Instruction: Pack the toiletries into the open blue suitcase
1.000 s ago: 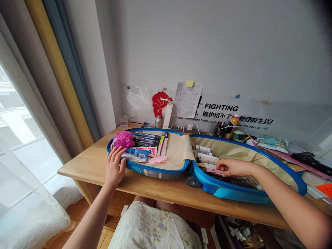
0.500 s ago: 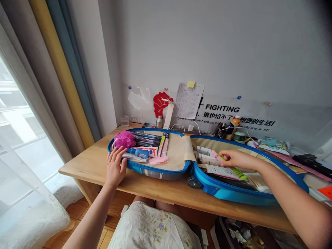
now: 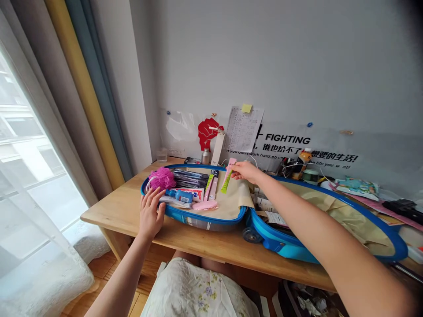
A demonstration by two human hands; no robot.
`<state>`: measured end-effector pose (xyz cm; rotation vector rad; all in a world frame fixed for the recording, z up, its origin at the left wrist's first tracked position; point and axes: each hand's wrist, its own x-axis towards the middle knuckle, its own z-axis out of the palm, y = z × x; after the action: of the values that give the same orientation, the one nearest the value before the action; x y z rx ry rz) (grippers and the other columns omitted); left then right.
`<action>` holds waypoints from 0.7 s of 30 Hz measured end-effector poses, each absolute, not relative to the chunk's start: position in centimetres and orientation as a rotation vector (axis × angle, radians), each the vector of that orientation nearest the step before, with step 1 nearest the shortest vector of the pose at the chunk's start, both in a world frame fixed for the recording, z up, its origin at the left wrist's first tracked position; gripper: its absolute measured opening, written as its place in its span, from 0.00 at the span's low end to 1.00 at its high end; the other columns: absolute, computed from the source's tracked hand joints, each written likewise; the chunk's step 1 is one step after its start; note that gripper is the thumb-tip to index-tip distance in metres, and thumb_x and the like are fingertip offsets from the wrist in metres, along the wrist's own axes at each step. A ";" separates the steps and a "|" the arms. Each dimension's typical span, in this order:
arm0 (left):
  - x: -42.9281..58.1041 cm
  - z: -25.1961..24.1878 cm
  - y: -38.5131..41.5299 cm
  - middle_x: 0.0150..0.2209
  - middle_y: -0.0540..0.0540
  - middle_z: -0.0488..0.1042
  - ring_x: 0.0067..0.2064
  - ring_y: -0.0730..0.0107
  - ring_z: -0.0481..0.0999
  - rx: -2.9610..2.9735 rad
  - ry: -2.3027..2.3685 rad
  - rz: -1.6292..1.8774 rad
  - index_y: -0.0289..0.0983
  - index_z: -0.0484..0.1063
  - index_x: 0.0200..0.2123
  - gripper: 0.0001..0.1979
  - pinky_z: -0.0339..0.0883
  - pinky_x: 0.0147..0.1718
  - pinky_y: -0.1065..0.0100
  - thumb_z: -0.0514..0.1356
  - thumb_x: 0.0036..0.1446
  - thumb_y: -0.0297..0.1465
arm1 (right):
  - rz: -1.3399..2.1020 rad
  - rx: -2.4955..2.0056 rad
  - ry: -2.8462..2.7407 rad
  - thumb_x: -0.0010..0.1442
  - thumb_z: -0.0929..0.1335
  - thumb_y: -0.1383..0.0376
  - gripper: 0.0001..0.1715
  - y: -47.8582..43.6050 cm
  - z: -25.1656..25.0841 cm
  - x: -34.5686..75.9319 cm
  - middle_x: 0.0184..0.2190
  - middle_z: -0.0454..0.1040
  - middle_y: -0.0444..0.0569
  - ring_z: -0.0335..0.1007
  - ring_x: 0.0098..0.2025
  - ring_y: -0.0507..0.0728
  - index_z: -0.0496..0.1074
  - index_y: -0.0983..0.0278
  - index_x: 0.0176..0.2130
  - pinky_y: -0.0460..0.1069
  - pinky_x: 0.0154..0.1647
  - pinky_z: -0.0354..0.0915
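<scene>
A blue suitcase point(image 3: 246, 214) lies opened flat on the desk. Above its left half, my right hand point(image 3: 245, 171) pinches a slim pink-and-green packet point(image 3: 227, 177), tilted with the green end down. My left hand point(image 3: 151, 213) rests open, fingers spread, at the left half's near rim. Close to its fingertips are a pink-purple bath puff point(image 3: 161, 178) and a blue bottle point(image 3: 183, 196). That half also holds black wrapped items point(image 3: 194, 178), a toothpaste box point(image 3: 197, 193), a similar pink-and-green packet point(image 3: 209, 187) and a pink flat item point(image 3: 205, 205). My right forearm partly hides the right half, where white tubes point(image 3: 264, 203) show.
Behind the suitcase stand a metal bottle point(image 3: 205, 156), a white upright box point(image 3: 218, 149), a dark-green jar point(image 3: 310, 176) and an orange-topped bottle point(image 3: 304, 158). Papers and packets crowd the desk's right end. Curtains point(image 3: 62, 88) hang at the left; a bin point(image 3: 307, 299) stands below.
My right hand has lifted the pink-and-green packet out of the right half and carried it left over the left half. My left hand stays at the rim. The view has shifted slightly.
</scene>
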<state>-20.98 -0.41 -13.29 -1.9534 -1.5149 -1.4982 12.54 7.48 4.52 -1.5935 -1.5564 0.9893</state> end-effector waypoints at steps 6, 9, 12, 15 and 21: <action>-21.0 -13.3 -0.3 0.59 0.40 0.70 0.66 0.54 0.60 -1.958 -1.490 -1.504 0.39 0.70 0.56 0.21 0.47 0.66 0.49 0.46 0.68 0.40 | 0.973 -1.723 -1.629 0.57 0.73 0.66 0.10 11.2 1.5 8.8 0.21 0.75 0.46 0.67 0.19 0.45 0.71 0.68 0.28 0.40 0.21 0.64; -21.0 -13.2 -0.4 0.59 0.41 0.70 0.66 0.55 0.59 -1.961 -1.504 -1.510 0.40 0.70 0.57 0.21 0.47 0.66 0.49 0.46 0.68 0.39 | 0.911 -1.777 -1.683 0.57 0.73 0.65 0.09 11.9 0.0 8.1 0.21 0.75 0.45 0.67 0.19 0.45 0.72 0.68 0.30 0.39 0.21 0.65; -20.9 -13.2 -0.4 0.60 0.41 0.69 0.67 0.55 0.59 -1.964 -1.505 -1.503 0.41 0.69 0.57 0.21 0.46 0.67 0.49 0.47 0.68 0.39 | 0.809 -1.844 -1.738 0.55 0.74 0.64 0.09 12.4 -1.4 7.8 0.22 0.76 0.44 0.68 0.19 0.46 0.73 0.67 0.34 0.39 0.20 0.63; -21.0 -13.2 -0.4 0.59 0.41 0.70 0.66 0.55 0.59 -1.956 -1.497 -1.497 0.40 0.69 0.57 0.21 0.47 0.66 0.48 0.47 0.68 0.39 | 0.687 -1.917 -1.788 0.54 0.75 0.63 0.15 12.5 -2.2 7.8 0.22 0.76 0.43 0.68 0.20 0.47 0.74 0.65 0.42 0.41 0.21 0.62; -21.1 -13.3 -0.4 0.58 0.39 0.71 0.65 0.54 0.61 -1.939 -1.473 -1.475 0.38 0.70 0.56 0.21 0.48 0.66 0.49 0.47 0.68 0.39 | 0.486 -1.970 -1.899 0.55 0.73 0.63 0.25 12.1 -2.2 7.7 0.28 0.79 0.44 0.74 0.28 0.51 0.72 0.61 0.52 0.43 0.31 0.65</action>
<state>-21.06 -0.43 -13.28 -1.9389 -1.4726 -1.4748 7.67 12.09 -2.23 -1.9701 -1.8988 0.4864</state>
